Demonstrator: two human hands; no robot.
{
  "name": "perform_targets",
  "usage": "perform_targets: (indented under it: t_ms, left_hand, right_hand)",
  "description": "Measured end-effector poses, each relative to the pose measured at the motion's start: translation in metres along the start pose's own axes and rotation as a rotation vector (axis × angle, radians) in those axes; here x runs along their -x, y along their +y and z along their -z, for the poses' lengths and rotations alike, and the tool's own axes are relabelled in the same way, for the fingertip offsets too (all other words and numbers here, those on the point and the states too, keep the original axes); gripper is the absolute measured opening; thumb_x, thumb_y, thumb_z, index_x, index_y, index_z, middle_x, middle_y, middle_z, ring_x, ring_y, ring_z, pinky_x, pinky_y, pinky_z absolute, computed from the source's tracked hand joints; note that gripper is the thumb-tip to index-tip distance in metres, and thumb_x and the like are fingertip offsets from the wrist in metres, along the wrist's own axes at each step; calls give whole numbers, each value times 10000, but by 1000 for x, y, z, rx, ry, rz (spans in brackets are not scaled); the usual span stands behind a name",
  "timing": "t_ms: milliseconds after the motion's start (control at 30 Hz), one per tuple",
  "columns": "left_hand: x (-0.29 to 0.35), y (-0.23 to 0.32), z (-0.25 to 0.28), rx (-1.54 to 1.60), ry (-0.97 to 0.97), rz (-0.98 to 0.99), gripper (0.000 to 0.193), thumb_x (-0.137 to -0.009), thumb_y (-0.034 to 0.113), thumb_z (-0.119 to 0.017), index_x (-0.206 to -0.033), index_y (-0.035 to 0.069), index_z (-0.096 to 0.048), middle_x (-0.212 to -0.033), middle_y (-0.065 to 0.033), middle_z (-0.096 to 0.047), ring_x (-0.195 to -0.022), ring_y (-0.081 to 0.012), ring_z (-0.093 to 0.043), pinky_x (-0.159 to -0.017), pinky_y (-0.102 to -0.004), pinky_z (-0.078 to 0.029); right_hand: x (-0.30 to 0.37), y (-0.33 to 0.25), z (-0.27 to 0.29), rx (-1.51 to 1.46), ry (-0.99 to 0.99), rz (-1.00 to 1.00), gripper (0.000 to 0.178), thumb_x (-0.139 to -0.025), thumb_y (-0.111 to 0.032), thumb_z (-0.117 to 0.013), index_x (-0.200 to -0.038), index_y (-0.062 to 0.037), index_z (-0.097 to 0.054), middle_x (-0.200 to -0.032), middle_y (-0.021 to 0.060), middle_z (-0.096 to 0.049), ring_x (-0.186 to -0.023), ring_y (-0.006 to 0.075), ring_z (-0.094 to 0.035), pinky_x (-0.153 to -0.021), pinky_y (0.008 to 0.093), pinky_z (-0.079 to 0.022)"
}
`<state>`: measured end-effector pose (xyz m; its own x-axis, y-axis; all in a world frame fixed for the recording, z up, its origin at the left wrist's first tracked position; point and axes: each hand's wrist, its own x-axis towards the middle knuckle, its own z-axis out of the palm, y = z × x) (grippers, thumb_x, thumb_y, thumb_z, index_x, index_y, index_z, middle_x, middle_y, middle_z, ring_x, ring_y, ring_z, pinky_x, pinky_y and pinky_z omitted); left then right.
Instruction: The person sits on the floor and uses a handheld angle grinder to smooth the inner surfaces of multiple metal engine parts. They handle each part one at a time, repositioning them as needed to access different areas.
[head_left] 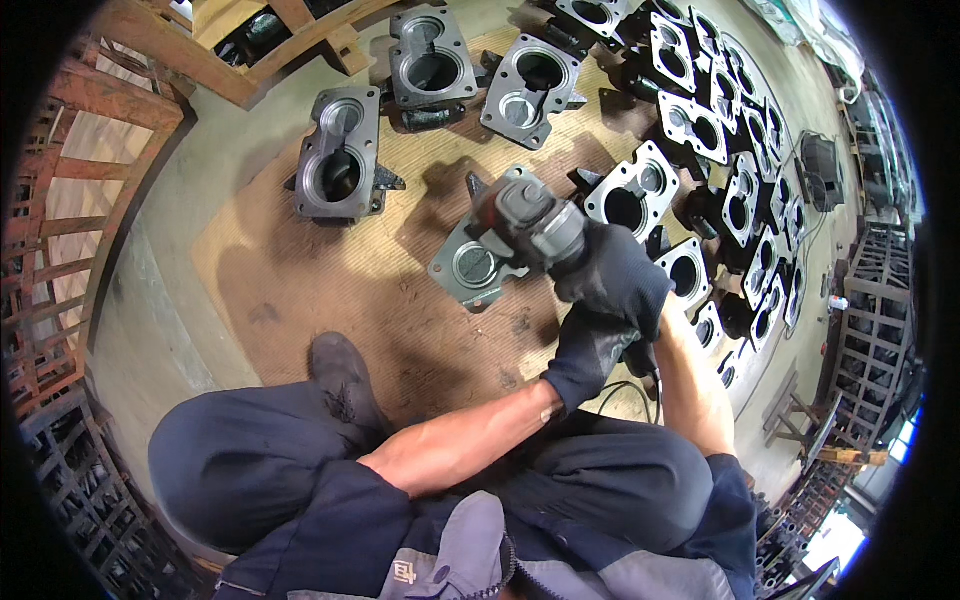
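Observation:
A dark angle grinder [535, 220] with a reddish patch on its head is held over a grey metal casting [472, 266] near the middle of the cardboard. My right hand [622, 278], in a dark glove, is closed around the grinder's body. Just below it, my left hand [592, 352], also gloved, grips the tool's rear part; its fingers are partly hidden. The grinder's head covers the upper part of the casting, so I cannot tell whether the disc touches it. A black cord [632, 388] hangs under my hands.
Similar castings with round bores stand close by, one at the left [340, 160] and one behind [432, 68]. Several more crowd the right side. Brown cardboard [290, 290] covers the floor. An orange rack [110, 170] stands left, slatted crates [865, 320] right. My shoe [345, 375] rests on the cardboard.

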<state>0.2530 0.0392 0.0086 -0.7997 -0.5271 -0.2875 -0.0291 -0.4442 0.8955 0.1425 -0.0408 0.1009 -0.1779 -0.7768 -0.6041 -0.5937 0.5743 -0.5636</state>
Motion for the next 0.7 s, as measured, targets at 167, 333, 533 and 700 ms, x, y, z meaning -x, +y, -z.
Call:
perform_targets:
  t_ms: [167,333,533,700]
  left_hand:
    - [-28,43,3,-88,12,-33,225,-924,115,-690,-1093,-32,-673,-1034,-141,-721,-993,-188,-666,-868,-338,-526]
    - [4,38,11,2,65,44,219,-917,126,-695,-1075,-25,-679,-1031,-142,-718,-1013,-232,-673,-888,-345,-515]
    - [33,1,-4,-130,154,-67,302,-930,79,-661,-1213,-14,-615,-1162,-130,-663,-1102,-222,-615,-968,-336,-476]
    - [56,-9,-12,158,214,-30,277,-974,123,-611,-1215,-15,-621,-1178,-151,-660,-1091,-243,-620,-977,-338,-464]
  right_hand:
    - [-1,-2,26,-57,154,-4,469,-624,-153,-762,-1067,-11,-708,-883,144,-736,-795,251,-686,-792,335,-545]
    - [2,-8,-3,-11,24,-36,482,-615,-170,-780,-1065,-17,-695,-910,189,-729,-863,344,-706,-809,367,-551]
    - [20,-31,-18,189,-89,9,573,-614,-259,-809,-1114,-13,-672,-917,212,-727,-880,381,-710,-820,388,-561]
    - [27,-34,-31,268,-119,56,564,-616,-267,-803,-1092,-5,-653,-902,238,-718,-885,403,-703,-804,420,-560]
